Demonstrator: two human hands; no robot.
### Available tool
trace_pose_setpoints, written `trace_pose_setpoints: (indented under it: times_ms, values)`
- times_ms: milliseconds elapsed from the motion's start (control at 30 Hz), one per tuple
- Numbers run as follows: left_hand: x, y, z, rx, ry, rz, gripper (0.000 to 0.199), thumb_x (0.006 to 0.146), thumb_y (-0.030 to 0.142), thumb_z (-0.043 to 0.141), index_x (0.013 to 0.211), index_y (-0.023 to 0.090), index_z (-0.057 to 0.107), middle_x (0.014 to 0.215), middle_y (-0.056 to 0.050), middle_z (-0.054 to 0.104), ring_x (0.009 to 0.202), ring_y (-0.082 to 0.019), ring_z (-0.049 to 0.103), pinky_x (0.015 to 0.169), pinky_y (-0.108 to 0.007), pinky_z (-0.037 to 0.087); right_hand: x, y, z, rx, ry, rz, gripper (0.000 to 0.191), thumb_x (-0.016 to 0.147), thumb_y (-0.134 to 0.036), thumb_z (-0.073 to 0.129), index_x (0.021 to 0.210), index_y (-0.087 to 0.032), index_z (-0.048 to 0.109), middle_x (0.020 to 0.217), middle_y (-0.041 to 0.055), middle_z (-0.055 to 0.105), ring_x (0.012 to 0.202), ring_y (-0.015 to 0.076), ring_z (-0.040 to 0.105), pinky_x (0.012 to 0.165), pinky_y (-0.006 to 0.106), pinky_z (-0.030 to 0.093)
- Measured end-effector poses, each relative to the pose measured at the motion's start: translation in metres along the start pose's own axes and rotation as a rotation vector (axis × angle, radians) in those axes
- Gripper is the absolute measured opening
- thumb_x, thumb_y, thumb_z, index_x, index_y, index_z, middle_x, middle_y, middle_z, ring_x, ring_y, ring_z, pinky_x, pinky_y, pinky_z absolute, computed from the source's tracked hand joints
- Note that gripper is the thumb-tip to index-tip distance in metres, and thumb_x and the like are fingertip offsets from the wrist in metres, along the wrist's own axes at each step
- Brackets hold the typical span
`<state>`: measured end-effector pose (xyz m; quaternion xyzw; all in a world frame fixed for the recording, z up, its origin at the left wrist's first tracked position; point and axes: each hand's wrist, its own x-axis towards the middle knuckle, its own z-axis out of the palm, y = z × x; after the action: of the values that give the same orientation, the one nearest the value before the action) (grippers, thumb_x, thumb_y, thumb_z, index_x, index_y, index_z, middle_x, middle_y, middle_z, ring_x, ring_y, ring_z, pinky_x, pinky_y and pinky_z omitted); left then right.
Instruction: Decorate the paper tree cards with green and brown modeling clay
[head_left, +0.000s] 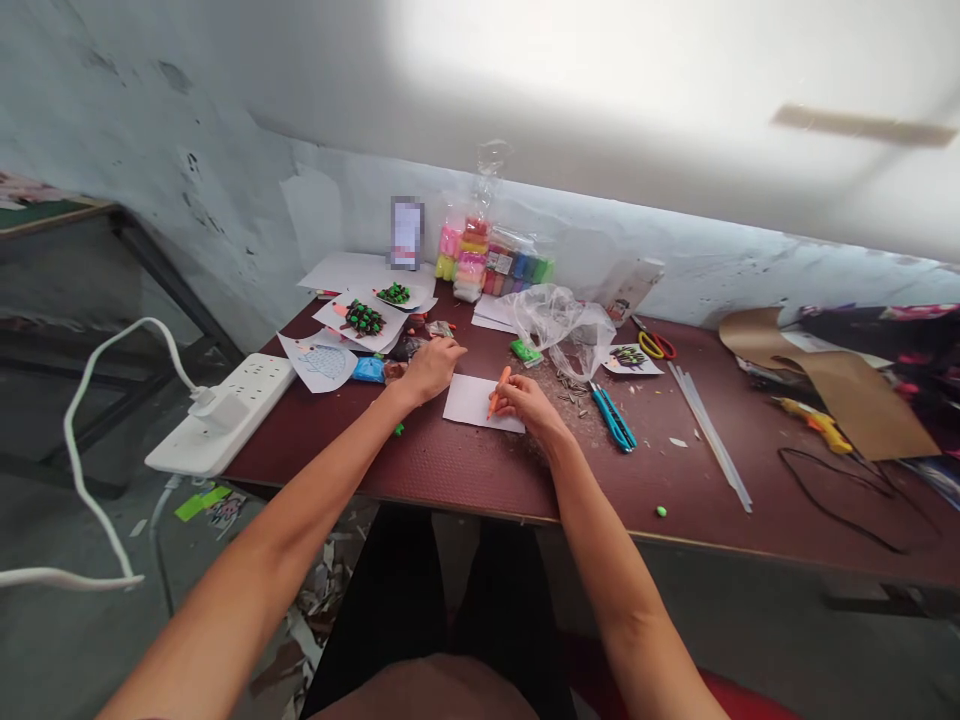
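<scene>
My right hand [525, 403] grips an orange marker [499, 392], its tip down over a small white sheet of paper [469, 402] near the table's front edge. Just beyond the paper's upper left corner is my left hand [435, 370], its fingers curled together; whatever they may hold is hidden. Beside that hand lie a blue clay packet [368, 369] and a brown clay packet [395, 371]. Farther left, white paper [382, 335] carries a dark shape dotted with green clay [364, 318]. A paper with a blue line drawing [322, 362] lies at the table's left edge.
Packs of coloured clay [471, 262] and a phone [406, 233] stand by the wall. A clear plastic bag [562, 325], teal cutter [613, 418], scissors [657, 346], glue sticks [711, 437] and glue gun [817, 425] lie rightward. A power strip [217, 425] sits left.
</scene>
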<state>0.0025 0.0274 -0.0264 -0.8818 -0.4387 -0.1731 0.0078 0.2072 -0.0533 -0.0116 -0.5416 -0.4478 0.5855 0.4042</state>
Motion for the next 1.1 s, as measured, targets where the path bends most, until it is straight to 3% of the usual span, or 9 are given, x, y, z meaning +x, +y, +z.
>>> trace_pose_setpoints:
  times_ms: [167,400,467,633,700,800,933,1033,1100]
  values:
    - [-0.012,-0.008,-0.002,0.084,-0.062,0.045,0.042,0.090,0.005,0.044,0.110,0.020,0.077,0.119,-0.012,0.072,0.112,-0.027,0.062,0.094,-0.042,0.049,-0.001,0.001,0.001,-0.006,0.001,-0.027,0.015,0.084,-0.020,0.068,0.079,-0.018,0.054,0.065,0.0012,0.069,0.054,0.0103,0.064,0.052,0.019,0.051]
    - [0.012,-0.007,-0.012,0.192,-0.130,0.165,0.033,0.091,0.009,0.043,0.093,0.016,0.076,0.098,-0.016,0.074,0.108,-0.030,0.062,0.098,-0.048,0.041,-0.002,0.002,0.001,-0.023,0.008,-0.051,0.016,0.084,-0.024,0.068,0.082,-0.019,0.053,0.065,0.0003,0.069,0.053,0.0101,0.063,0.052,0.019,0.050]
    - [0.019,-0.011,-0.014,0.186,-0.105,0.091,0.031,0.088,0.006,0.045,0.095,0.012,0.074,0.099,-0.018,0.074,0.107,-0.031,0.062,0.097,-0.047,0.041,-0.003,0.003,0.001,-0.024,0.013,-0.052,0.015,0.084,-0.024,0.067,0.081,-0.019,0.053,0.065,0.0002,0.068,0.053,0.0099,0.063,0.052,0.019,0.049]
    - [0.037,-0.023,-0.026,0.012,0.159,-0.329,0.032,0.096,0.019,0.041,0.107,0.014,0.071,0.106,-0.017,0.072,0.106,-0.032,0.063,0.093,-0.044,0.046,-0.003,0.003,0.001,-0.018,0.021,-0.053,0.017,0.084,-0.024,0.068,0.081,-0.019,0.053,0.067,0.0004,0.068,0.053,0.0100,0.063,0.052,0.020,0.050]
    - [0.041,-0.025,-0.031,-0.039,0.210,-0.419,0.035,0.094,0.015,0.044,0.121,0.014,0.067,0.118,-0.017,0.071,0.113,-0.031,0.062,0.097,-0.042,0.046,-0.003,0.003,0.001,-0.017,0.020,-0.056,0.019,0.084,-0.025,0.070,0.081,-0.019,0.052,0.067,-0.0001,0.068,0.053,0.0099,0.063,0.052,0.020,0.050]
    - [0.039,-0.024,-0.034,-0.082,0.175,-0.316,0.056,0.085,0.010,0.057,0.141,0.011,0.055,0.143,-0.017,0.059,0.130,-0.030,0.055,0.107,-0.039,0.044,-0.004,0.003,0.001,-0.019,0.024,-0.058,0.018,0.084,-0.025,0.070,0.081,-0.019,0.053,0.069,0.0000,0.069,0.055,0.0095,0.064,0.052,0.019,0.051]
    - [0.020,-0.019,-0.035,-0.117,0.125,-0.391,0.029,0.096,0.023,0.050,0.108,0.015,0.075,0.109,-0.016,0.074,0.115,-0.033,0.065,0.102,-0.044,0.049,-0.004,0.002,0.002,-0.022,0.038,-0.048,0.016,0.086,-0.023,0.067,0.081,-0.019,0.053,0.067,0.0010,0.069,0.057,0.0101,0.064,0.052,0.018,0.051]
    - [-0.002,-0.013,-0.035,-0.214,0.100,-0.173,0.033,0.088,0.015,0.057,0.117,0.015,0.072,0.121,-0.012,0.072,0.120,-0.027,0.063,0.105,-0.039,0.048,-0.004,0.002,0.003,-0.019,0.048,-0.044,0.019,0.087,-0.027,0.068,0.082,-0.019,0.052,0.065,0.0013,0.069,0.057,0.0103,0.064,0.052,0.018,0.051]
    - [-0.018,-0.007,-0.034,-0.282,-0.041,-0.043,0.025,0.088,0.024,0.061,0.109,0.018,0.074,0.116,-0.009,0.074,0.113,-0.025,0.066,0.102,-0.037,0.050,-0.004,0.003,0.004,-0.006,0.058,-0.050,0.021,0.087,-0.029,0.070,0.082,-0.019,0.052,0.065,0.0014,0.069,0.056,0.0102,0.063,0.052,0.018,0.050]
